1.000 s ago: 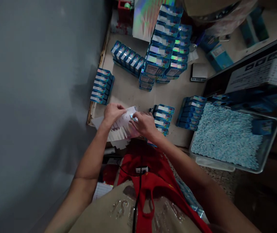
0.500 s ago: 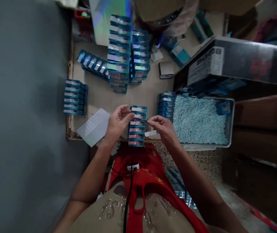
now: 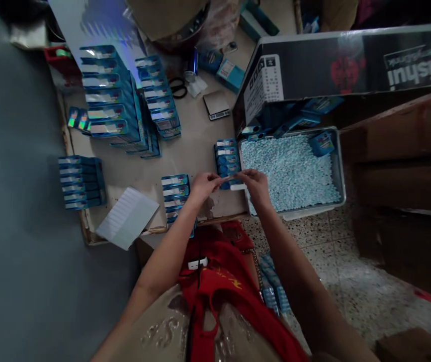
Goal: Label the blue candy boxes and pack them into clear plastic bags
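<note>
My left hand [image 3: 205, 185] is closed in a pinch, fingertips meeting those of my right hand above the front of the table; what it pinches is too small to make out. From the fingers of my right hand [image 3: 256, 185], also pinched, a narrow white paper strip [image 3: 238, 187] sticks out to the left. Right behind the hands stands a short row of blue boxes [image 3: 226, 151] with white labels. To the left, another row of blue labelled boxes [image 3: 175, 191] reaches the table's front edge, partly hidden by my left forearm.
A metal tray [image 3: 341, 173] of pale blue-white pellets is at right, beneath a large black carton [image 3: 366, 65]. Tall stacks of blue boxes [image 3: 105, 95] rise at back left. A white sheet [image 3: 128, 217], a small scale [image 3: 216, 105] and scissors [image 3: 178, 88] lie on the table.
My view has swung right. My left hand has left the front row of boxes and come together with my right hand at the fingertips. The white strip has stayed with my right hand.
</note>
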`<state>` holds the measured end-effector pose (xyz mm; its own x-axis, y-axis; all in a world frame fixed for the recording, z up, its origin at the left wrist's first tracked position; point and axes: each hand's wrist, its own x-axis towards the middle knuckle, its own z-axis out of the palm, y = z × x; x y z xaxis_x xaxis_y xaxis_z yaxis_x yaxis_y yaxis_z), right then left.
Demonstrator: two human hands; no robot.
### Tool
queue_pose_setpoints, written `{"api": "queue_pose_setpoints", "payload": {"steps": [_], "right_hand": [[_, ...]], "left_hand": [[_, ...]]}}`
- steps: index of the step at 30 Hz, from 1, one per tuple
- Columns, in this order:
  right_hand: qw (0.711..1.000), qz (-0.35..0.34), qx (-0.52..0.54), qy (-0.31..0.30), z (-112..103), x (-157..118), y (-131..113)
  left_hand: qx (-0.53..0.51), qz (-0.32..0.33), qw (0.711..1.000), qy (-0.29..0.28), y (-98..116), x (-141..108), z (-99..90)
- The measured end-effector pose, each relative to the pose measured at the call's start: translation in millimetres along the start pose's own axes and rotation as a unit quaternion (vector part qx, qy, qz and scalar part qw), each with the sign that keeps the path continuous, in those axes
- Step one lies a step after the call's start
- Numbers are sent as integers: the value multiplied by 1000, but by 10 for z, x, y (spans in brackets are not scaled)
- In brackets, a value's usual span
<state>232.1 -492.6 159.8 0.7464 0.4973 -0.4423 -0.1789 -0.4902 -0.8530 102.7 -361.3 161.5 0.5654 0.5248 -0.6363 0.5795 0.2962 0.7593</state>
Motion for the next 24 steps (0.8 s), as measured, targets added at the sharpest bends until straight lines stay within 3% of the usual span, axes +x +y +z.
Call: {"api": "queue_pose_setpoints", "payload": {"steps": [5,10,24], "right_hand": [[992,-14,-116,45,164,592,123],[978,-13,-199,60,333,866,215],[969,-24,-240,53,404,917,301]], "left_hand": [[231,9,970,77,175,594,8],[286,-51,952,93,219,1001,23],[239,-80,962,102,63,1052,-23]]}}
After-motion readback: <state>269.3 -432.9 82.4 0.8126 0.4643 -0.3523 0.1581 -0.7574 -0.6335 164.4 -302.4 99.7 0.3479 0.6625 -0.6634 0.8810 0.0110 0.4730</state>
